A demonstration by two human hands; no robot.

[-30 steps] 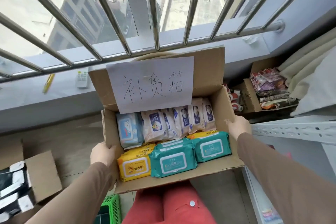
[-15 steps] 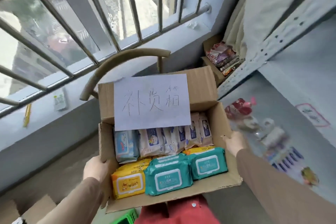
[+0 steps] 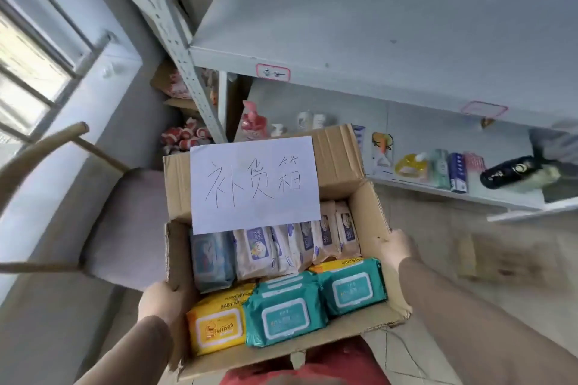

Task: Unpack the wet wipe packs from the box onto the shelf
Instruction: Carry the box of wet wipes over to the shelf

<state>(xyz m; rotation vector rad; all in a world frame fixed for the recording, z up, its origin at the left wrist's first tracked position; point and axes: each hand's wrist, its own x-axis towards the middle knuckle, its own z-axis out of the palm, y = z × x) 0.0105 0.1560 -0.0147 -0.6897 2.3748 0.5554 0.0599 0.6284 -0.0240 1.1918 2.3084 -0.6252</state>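
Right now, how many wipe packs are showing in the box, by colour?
Blue packs: 1
Cream packs: 5 (blurred, approximate)
Yellow packs: 2
Teal packs: 2
Total: 10 showing in the box; any layers beneath are hidden.

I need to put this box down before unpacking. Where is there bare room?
The upper shelf board above the pink-edged label is bare. The chair seat left of the box is free too. The lower shelf is crowded with bottles and tubes.
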